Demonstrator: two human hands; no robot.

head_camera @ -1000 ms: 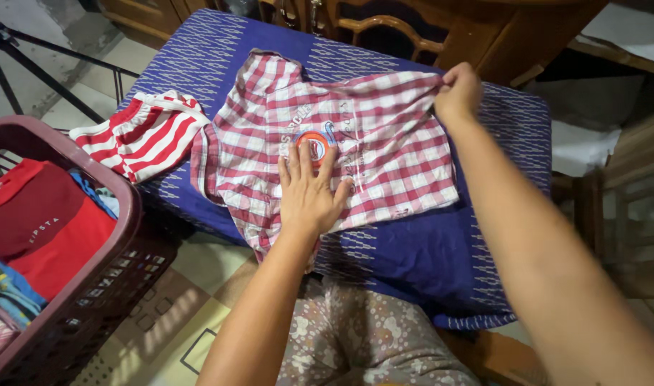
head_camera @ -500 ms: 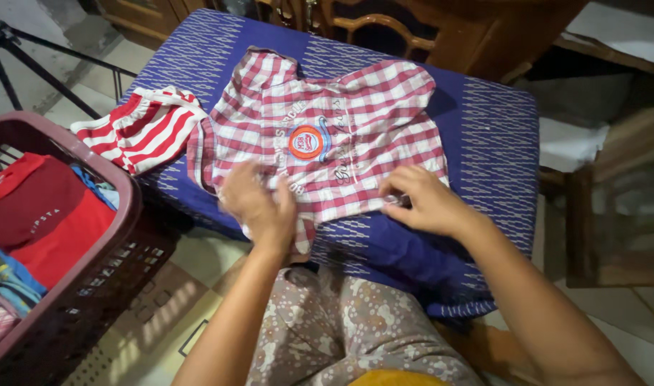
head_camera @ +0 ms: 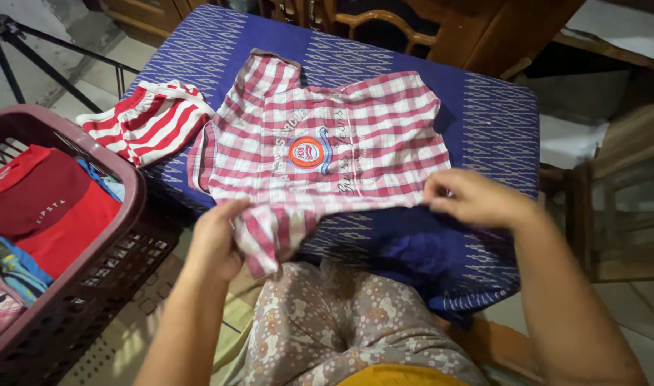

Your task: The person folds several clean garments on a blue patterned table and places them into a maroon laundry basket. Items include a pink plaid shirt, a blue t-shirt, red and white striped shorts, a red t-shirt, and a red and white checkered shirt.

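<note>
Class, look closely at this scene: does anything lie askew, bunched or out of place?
Yes. The checked shirt lies slanted across the blue cloth, its near sleeve bunched in the left hand and hanging off the edge. The right hand pinches its hem.

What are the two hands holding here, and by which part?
Both grip the red-and-white checked shirt along its near edge: the left hand at the lower left corner by the sleeve, the right hand at the right corner.
</note>
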